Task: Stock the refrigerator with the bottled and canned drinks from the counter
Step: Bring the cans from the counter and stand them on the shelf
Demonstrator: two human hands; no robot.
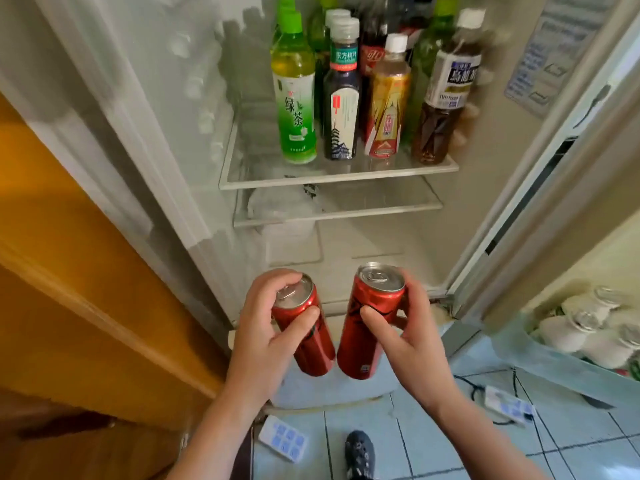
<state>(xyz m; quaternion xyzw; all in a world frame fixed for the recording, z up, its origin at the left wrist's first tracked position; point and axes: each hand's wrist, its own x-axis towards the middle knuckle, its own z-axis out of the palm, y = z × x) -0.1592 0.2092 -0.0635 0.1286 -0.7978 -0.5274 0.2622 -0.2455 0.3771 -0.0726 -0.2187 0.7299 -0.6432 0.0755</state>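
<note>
I stand in front of the open refrigerator [346, 244]. My left hand [266, 334] grips a slim red can [310, 341] by its upper part, fingers over the lid. My right hand [412, 341] grips a second slim red can [367, 327] beside it, thumb across the front. Both cans are held upright, slightly tilted, below the shelves. On the upper glass shelf [339, 174] stand several bottles: a green tea bottle [294, 98], a dark bottle [341, 98], a gold-labelled bottle [386, 102] and a brown tea bottle [445, 95], with more behind.
An orange wooden door [69, 271] stands at the left. The fridge door [554, 168] hangs open at the right. A lower glass shelf [346, 209] carries a plastic bag. Power strips [507, 405] and cables lie on the tiled floor. White jars [588, 327] sit at the right.
</note>
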